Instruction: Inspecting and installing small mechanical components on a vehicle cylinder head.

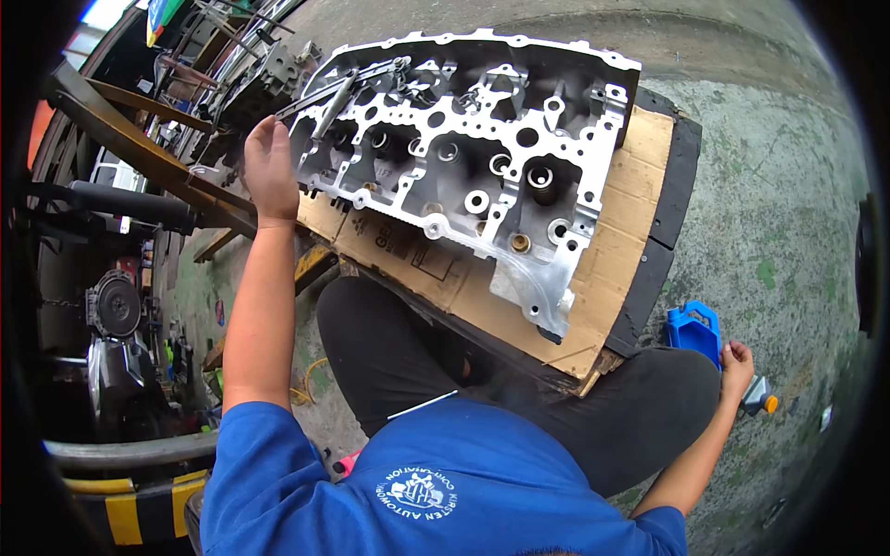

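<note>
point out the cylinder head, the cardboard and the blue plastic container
Cylinder head point(482, 130): head view, central metal rail
Cardboard point(632, 199): head view, bare right part
Blue plastic container point(695, 339): head view, body

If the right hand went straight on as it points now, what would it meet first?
Ahead of the right hand, the way looks free over the concrete floor, as far as shown; the blue plastic jug seems just left, though depth is unclear.
</note>
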Demonstrator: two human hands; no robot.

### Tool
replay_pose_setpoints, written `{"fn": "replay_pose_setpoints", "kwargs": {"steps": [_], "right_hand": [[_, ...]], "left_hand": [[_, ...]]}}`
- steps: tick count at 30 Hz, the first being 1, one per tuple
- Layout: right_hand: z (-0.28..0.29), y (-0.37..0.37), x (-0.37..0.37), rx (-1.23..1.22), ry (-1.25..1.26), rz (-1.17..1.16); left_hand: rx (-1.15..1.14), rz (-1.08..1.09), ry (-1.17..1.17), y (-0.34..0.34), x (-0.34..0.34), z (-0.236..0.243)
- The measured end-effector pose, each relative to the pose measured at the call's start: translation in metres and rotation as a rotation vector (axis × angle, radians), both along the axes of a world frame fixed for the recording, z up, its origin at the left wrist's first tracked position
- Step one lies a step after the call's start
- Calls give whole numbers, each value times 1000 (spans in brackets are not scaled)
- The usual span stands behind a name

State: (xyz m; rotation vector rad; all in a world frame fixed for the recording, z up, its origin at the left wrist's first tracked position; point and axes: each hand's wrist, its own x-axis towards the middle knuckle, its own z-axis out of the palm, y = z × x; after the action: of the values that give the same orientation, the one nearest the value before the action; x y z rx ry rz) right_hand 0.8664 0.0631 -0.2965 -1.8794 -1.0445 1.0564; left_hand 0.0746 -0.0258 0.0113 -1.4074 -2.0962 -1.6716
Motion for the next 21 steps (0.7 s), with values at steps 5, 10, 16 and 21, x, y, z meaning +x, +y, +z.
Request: {"fn": "replay_pose_setpoints", "kwargs": {"steps": [5,10,16,21], "right_hand": [[202,18,-90,374,36,213],[360,-5,-295,879,51,819],[379,8,-492,948,-245,1343],[342,33,-560,1164,-512,1345]], "left_hand": [[-237,408,79,7,-67,15],[-715,409,-62,27,-60,3],[-763,398,-107,28,-38,17],[-738,405,-112,25,-29,22]]}}
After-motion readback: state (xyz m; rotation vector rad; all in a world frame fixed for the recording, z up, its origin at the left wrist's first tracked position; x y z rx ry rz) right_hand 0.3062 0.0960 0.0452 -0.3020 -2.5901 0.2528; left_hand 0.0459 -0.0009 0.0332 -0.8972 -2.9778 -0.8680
